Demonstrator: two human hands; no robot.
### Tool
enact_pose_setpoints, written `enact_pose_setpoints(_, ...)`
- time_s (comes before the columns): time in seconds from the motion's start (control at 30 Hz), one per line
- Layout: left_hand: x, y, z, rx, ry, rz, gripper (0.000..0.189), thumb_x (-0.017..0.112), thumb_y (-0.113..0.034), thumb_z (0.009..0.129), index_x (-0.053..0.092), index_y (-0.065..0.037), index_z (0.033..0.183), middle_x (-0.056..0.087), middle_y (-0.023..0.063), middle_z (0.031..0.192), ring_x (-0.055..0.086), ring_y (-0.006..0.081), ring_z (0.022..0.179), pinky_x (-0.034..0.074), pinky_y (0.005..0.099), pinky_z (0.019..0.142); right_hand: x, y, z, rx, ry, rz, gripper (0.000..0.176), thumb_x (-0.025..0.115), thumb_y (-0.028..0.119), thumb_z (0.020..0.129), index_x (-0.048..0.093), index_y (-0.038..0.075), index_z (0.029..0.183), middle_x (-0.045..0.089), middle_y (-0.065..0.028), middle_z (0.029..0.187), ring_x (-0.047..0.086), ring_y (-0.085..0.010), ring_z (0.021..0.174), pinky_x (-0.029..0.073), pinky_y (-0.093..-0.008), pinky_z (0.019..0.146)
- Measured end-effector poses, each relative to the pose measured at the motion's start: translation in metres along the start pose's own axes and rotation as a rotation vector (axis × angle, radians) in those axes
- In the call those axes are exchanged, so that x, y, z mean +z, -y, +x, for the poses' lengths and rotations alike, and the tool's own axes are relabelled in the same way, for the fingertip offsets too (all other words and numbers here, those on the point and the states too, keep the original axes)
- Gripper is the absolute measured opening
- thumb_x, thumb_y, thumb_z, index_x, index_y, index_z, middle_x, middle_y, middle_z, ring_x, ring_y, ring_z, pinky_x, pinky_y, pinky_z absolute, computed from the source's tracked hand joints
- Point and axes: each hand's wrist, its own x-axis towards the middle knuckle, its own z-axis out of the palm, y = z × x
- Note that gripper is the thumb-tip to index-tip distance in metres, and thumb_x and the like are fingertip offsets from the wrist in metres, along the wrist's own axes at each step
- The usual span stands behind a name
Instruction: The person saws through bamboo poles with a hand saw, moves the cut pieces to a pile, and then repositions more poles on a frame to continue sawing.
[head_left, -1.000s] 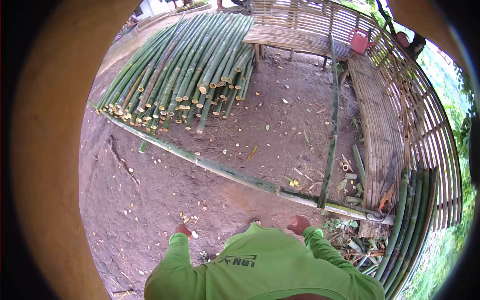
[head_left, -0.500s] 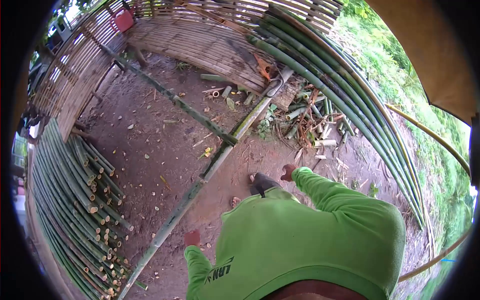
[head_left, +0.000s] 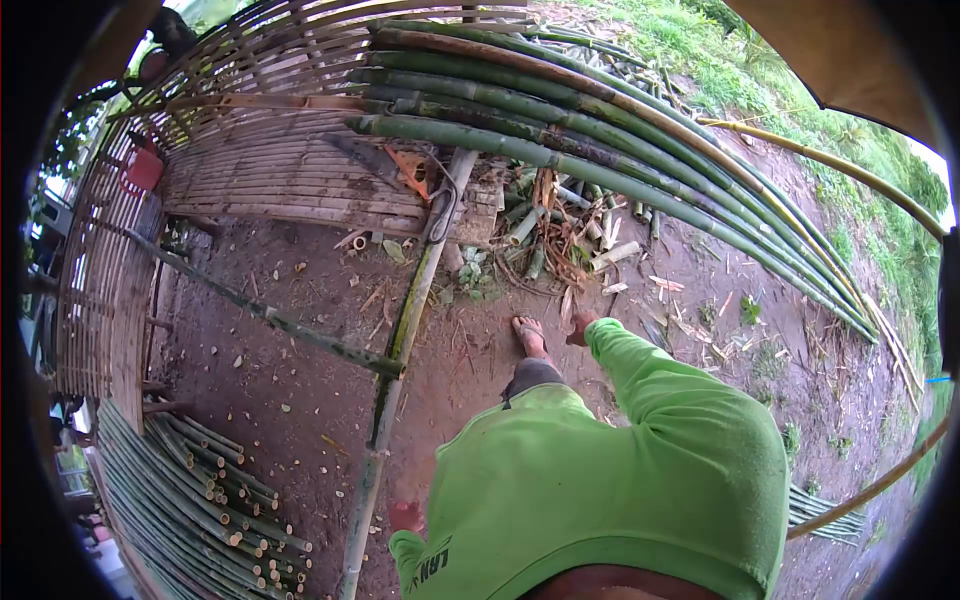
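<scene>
My left hand (head_left: pixel 407 516) hangs low beside the green sleeve, near the long bamboo pole (head_left: pixel 371 480), with a gap between them. It holds nothing and its fingers look loosely open. My right hand (head_left: pixel 579 329) is out in front of the other sleeve, above the ground near my bare foot (head_left: pixel 531 332). Nothing is in it, and its fingers are a little apart. Ahead, a saw with an orange handle (head_left: pixel 411 170) lies on the slatted bamboo platform (head_left: pixel 290 190), beside the pole's far end.
Long green bamboo poles (head_left: pixel 600 165) stretch from the platform to the right. Cut offcuts and shavings (head_left: pixel 560 235) litter the ground beneath them. A stack of bamboo (head_left: pixel 190 500) lies at lower left. A crosswise pole (head_left: pixel 270 315) meets the long pole. A red container (head_left: pixel 144 169) hangs at upper left.
The view has turned and moved forward, so the platform, saw and long pole appear further left. My bare foot now shows further ahead. Both hands remain empty.
</scene>
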Motion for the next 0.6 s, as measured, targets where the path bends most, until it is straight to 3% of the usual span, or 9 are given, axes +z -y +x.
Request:
enact_pose_setpoints(0.1, 0.026, -0.047, -0.007, -0.016, 0.000, 0.042, 0.013, 0.065, -0.017, 0.078, 0.062, -0.006, 0.083, 0.063, 0.0066, 0.068, 0.062, 0.0163, 0.061, 0.050, 0.0302, 0.057, -0.077, -0.039, 0.083, -0.096, -0.283, 0.077, 0.077, 0.077, 0.041, 0.064, 0.051, 0.009, 0.128, 0.060, -0.0208, 0.116, 0.056, -0.0371, 0.110, 0.044, -0.0426, 0.097)
enact_pose_setpoints(0.13, 0.035, -0.067, -0.011, -0.024, -0.001, 0.052, 0.013, 0.064, -0.017, 0.078, 0.061, -0.005, 0.083, 0.063, 0.0066, 0.068, 0.062, 0.0163, 0.061, 0.050, 0.0300, 0.056, -0.136, -0.036, 0.095, 0.040, -0.156, 0.159, 0.086, 0.080, 0.040, 0.063, 0.043, 0.006, 0.133, 0.054, -0.0223, 0.124, 0.051, -0.0380, 0.116, 0.043, -0.0428, 0.099)
enact_pose_setpoints(0.17, 0.040, -0.090, -0.018, -0.027, -0.002, 0.058, 0.013, 0.064, -0.016, 0.078, 0.061, -0.005, 0.084, 0.063, 0.0066, 0.069, 0.063, 0.0163, 0.061, 0.050, 0.0298, 0.056, -0.160, -0.044, 0.117, 0.030, -0.429, 0.127, 0.091, 0.082, 0.040, 0.061, 0.041, 0.004, 0.133, 0.048, -0.0218, 0.131, 0.044, -0.0396, 0.123, 0.040, -0.0439, 0.102)
enact_pose_setpoints(0.2, 0.046, -0.114, -0.022, -0.026, -0.003, 0.059, 0.012, 0.064, -0.016, 0.079, 0.061, -0.005, 0.084, 0.064, 0.0066, 0.069, 0.063, 0.0162, 0.062, 0.051, 0.0297, 0.056, -0.200, -0.055, 0.147, 0.024, -0.432, 0.143, 0.092, 0.084, 0.038, 0.057, 0.042, 0.004, 0.132, 0.042, -0.0199, 0.135, 0.039, -0.0400, 0.125, 0.037, -0.0445, 0.104)
enact_pose_setpoints(0.23, 0.051, -0.141, -0.026, -0.019, -0.002, 0.057, 0.012, 0.064, -0.016, 0.079, 0.061, -0.005, 0.084, 0.064, 0.0066, 0.070, 0.063, 0.0162, 0.062, 0.051, 0.0295, 0.055, -0.231, -0.058, 0.155, -0.104, -0.804, 0.041, 0.092, 0.084, 0.034, 0.057, 0.040, 0.005, 0.132, 0.044, -0.0190, 0.131, 0.042, -0.0388, 0.121, 0.038, -0.0444, 0.103)
enact_pose_setpoints(0.27, 0.055, -0.166, -0.029, -0.014, -0.001, 0.055, 0.012, 0.064, -0.015, 0.080, 0.061, -0.005, 0.085, 0.064, 0.0066, 0.070, 0.064, 0.0162, 0.062, 0.051, 0.0293, 0.055, -0.267, -0.061, 0.160, -0.035, -0.678, 0.118, 0.092, 0.084, 0.033, 0.057, 0.039, 0.006, 0.132, 0.042, -0.0176, 0.133, 0.041, -0.0383, 0.121, 0.037, -0.0442, 0.103)
enact_pose_setpoints(0.37, 0.059, -0.233, -0.038, 0.018, 0.006, 0.028, 0.012, 0.064, -0.014, 0.081, 0.061, -0.004, 0.086, 0.064, 0.0066, 0.072, 0.065, 0.0161, 0.063, 0.052, 0.0288, 0.054, -0.322, -0.075, 0.201, -0.126, -0.761, -0.017, 0.094, 0.084, 0.036, 0.055, 0.038, 0.006, 0.132, 0.044, -0.0179, 0.132, 0.042, -0.0370, 0.123, 0.037, -0.0452, 0.103)
enact_pose_setpoints(0.47, 0.060, -0.243, -0.033, 0.083, -0.002, -0.071, 0.013, 0.063, -0.014, 0.081, 0.060, -0.003, 0.087, 0.065, 0.0066, 0.074, 0.065, 0.0159, 0.062, 0.053, 0.0285, 0.053, -0.347, -0.083, 0.225, -0.123, -0.559, -0.022, 0.098, 0.085, 0.038, 0.054, 0.038, 0.005, 0.133, 0.046, -0.0196, 0.131, 0.044, -0.0369, 0.122, 0.037, -0.0425, 0.105)
enact_pose_setpoints(0.6, 0.067, -0.257, -0.030, -0.210, 0.056, -0.029, 0.015, 0.066, -0.018, 0.080, 0.059, -0.004, 0.081, 0.065, 0.0063, 0.069, 0.063, 0.0146, 0.059, 0.052, 0.0298, 0.053, -0.353, -0.097, 0.253, -0.097, -0.450, -0.035, 0.098, 0.088, 0.041, 0.049, 0.042, 0.005, 0.129, 0.052, -0.0200, 0.125, 0.050, -0.0371, 0.117, 0.042, -0.0425, 0.100)
